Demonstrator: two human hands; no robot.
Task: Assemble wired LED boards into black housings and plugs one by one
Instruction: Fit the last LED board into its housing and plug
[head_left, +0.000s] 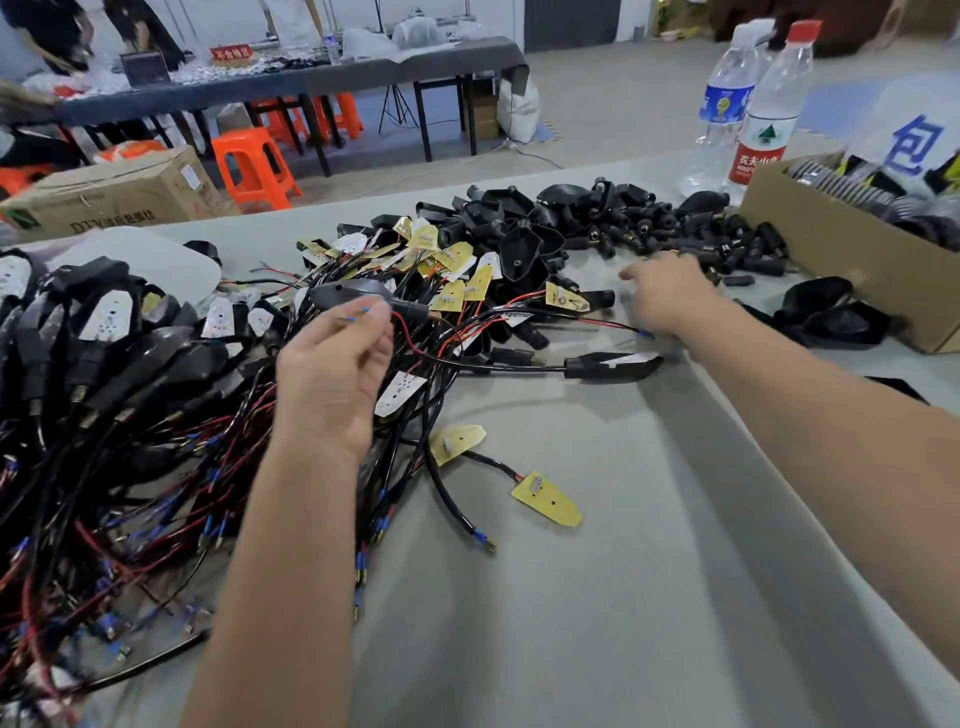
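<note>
My left hand (332, 374) pinches the blue-tipped wire ends of a black housing (358, 293) held above the tangled pile of wired LED boards (452, 275). My right hand (662, 296) reaches out over the table with its fingers extended toward the heap of small black plugs (675, 228); it is blurred and I see nothing in it. Empty black housings (524, 228) are piled behind the boards. Assembled units (104, 332) lie heaped at the left. Two loose yellow boards (545, 499) on a cable lie near the table's middle.
A cardboard box (831, 260) with parts stands at the right edge, with two water bottles (748, 104) behind it. Grey cloth (623, 597) covers the table. Beyond it are orange stools (254, 166), a carton on the floor and another long table.
</note>
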